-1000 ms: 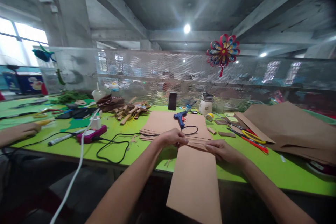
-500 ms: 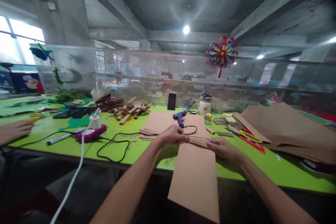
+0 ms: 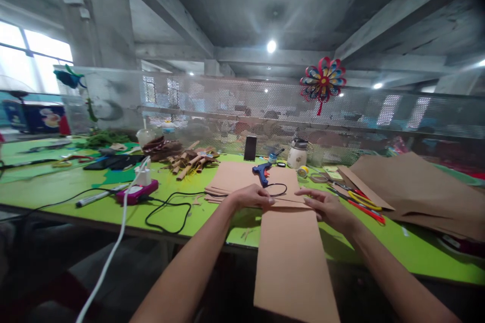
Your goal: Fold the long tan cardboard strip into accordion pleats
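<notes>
A brown paper sheet hangs over the table's front edge, its far edge folded up in a narrow strip. My left hand pinches the left end of that strip. At the right end is my right hand, its index finger stretched out and the other fingers bent at the paper's corner; its thumb is partly hidden. Just beyond lies a stack of brown paper sheets. A blue glue gun rests on the stack, its black cord running left.
Brown paper rolls lie at the back left, near a purple power strip with a white cable. On the right are scissors and pliers beside large brown sheets. A phone and a jar stand behind.
My right index finger has lifted and straightened from the folded edge. The hanging sheet has swung slightly right. A hand at the far left has left view, and the view has shifted slightly.
</notes>
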Demonstrator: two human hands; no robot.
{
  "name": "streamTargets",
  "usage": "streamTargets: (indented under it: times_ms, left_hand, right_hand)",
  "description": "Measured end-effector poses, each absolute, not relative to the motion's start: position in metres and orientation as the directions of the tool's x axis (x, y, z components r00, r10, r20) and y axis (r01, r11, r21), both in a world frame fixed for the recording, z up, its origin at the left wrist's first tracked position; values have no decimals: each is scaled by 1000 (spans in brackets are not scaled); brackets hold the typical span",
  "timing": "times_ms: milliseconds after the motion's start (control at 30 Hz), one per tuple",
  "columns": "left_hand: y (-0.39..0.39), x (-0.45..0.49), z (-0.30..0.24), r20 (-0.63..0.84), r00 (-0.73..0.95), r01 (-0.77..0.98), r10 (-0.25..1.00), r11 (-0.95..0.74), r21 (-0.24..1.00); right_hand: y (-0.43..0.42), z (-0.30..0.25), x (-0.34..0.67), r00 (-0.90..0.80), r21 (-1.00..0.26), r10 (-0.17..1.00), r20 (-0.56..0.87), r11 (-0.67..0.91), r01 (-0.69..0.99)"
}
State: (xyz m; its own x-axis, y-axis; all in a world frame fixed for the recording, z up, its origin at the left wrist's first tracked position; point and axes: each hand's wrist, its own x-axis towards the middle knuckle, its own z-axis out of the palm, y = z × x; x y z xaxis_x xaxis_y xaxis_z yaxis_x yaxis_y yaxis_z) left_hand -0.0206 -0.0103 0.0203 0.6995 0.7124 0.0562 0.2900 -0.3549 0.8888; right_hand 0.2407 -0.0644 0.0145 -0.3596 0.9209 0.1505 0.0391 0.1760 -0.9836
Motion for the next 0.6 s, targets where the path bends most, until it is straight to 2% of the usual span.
streamTargets:
  times_ms: [100,200,433,600]
  left_hand:
    - [-17,-19,26,17,755,248,656,-309,918]
    - [-21,-19,29,-1,750,170,662,-191,967]
    - [-20,-18,27,66,759,-80,648,-7,997]
    - [-22,-11,23,97,791,-212,603,122,969]
  right_hand:
    - [-58,19,229,-388,-980,905,173,196,22]
    - [-50,17,215,-406,-982,895,186,173,-69]
    - [-47,19,196,-279,-936,922,269,183,-299]
    - [-56,12,185,-520,-966,821,235,136,-222]
